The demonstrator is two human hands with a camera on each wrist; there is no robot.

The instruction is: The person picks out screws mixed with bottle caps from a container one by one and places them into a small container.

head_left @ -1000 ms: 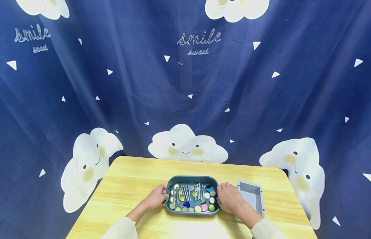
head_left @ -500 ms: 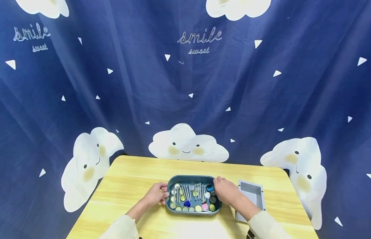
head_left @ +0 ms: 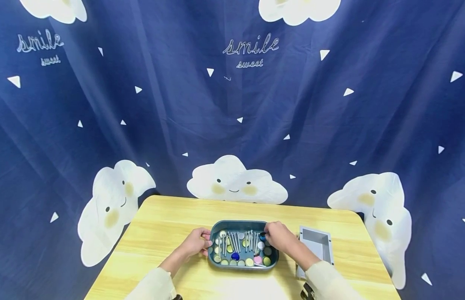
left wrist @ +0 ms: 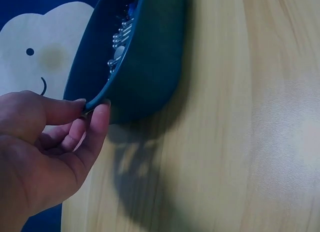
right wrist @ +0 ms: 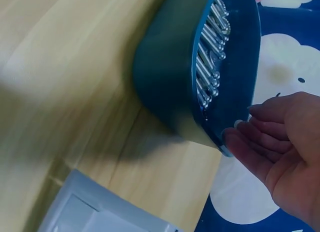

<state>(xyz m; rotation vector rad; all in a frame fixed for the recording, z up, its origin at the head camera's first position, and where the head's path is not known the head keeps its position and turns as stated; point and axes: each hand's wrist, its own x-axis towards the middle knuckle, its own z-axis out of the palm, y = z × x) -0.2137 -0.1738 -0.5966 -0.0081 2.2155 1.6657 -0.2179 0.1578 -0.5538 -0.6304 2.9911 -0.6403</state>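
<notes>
Left hand pinched between thumb and one fingertip, other fingers bent behind. Right hand had fingers bent, thumb tip slightly apart. Left forearm and right forearm reached forward, angled inward.

Observed behind wood-grain worktop: blue curtain, printed with white clouds, small triangles and "smile sweet" lettering

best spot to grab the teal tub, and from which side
The teal tub is probably best pinched by its thin rim, a hand coming in from each short end: it is open-topped and longer than wide, and the left hand pinches the left-end rim.
</notes>
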